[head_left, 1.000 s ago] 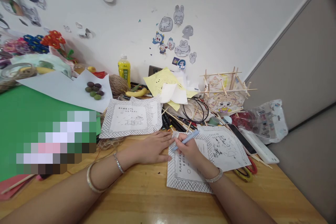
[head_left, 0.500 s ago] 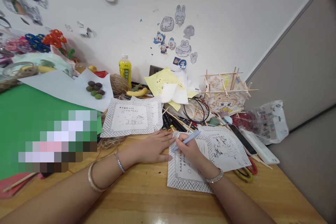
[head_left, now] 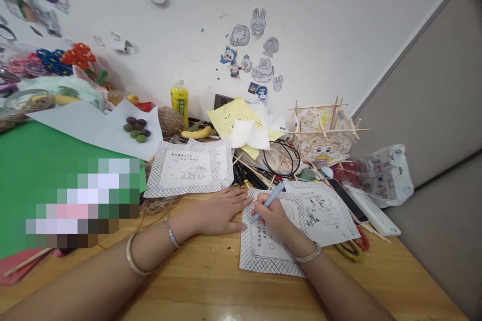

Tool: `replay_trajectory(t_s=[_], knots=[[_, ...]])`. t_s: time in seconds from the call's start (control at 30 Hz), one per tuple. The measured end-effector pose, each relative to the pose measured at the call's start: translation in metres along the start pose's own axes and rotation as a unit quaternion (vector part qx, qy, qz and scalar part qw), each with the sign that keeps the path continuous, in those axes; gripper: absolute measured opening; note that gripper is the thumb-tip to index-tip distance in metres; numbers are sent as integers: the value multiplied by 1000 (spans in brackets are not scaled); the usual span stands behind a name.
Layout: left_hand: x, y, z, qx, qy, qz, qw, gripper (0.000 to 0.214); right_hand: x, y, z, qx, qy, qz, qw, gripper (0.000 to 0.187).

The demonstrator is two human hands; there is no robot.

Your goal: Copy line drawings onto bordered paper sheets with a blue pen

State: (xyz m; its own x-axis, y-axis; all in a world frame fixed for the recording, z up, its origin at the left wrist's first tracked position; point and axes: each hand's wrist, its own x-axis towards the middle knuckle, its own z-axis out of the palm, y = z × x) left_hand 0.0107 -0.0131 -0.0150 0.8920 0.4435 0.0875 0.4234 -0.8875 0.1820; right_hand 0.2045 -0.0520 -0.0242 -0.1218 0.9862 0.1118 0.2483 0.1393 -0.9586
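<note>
The right hand [head_left: 271, 216] pinches the pen [head_left: 274, 193], long axis one-to-seven o'clock, tip towards seven; the left hand [head_left: 222, 210], flattened, touches the paper [head_left: 270, 257] at ten.

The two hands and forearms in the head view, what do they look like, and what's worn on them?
Both hands are bare, without gloves, and no sleeves show along the forearms. At the left hand, a slim, sparkling silvery bracelet circles the wrist, with a smoother, pale, rounded bangle further up the forearm. At the right hand, a silvery, banded wristlet circles the wrist.
</note>
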Motion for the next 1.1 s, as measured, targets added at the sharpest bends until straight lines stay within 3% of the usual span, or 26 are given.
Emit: replay_trajectory(t_s=[0.2,0.5,1.1], knots=[[-2,0,-3,-3,-7,30,1000,68,-3,-2,2,24,11,10,1000,31],[-1,2,-2,-22,-12,21,999,71,-4,4,3,-13,-19,-8,1000,27],[-1,2,-2,-22,-6,18,1000,71,-4,3,3,-22,-19,-4,1000,29]])
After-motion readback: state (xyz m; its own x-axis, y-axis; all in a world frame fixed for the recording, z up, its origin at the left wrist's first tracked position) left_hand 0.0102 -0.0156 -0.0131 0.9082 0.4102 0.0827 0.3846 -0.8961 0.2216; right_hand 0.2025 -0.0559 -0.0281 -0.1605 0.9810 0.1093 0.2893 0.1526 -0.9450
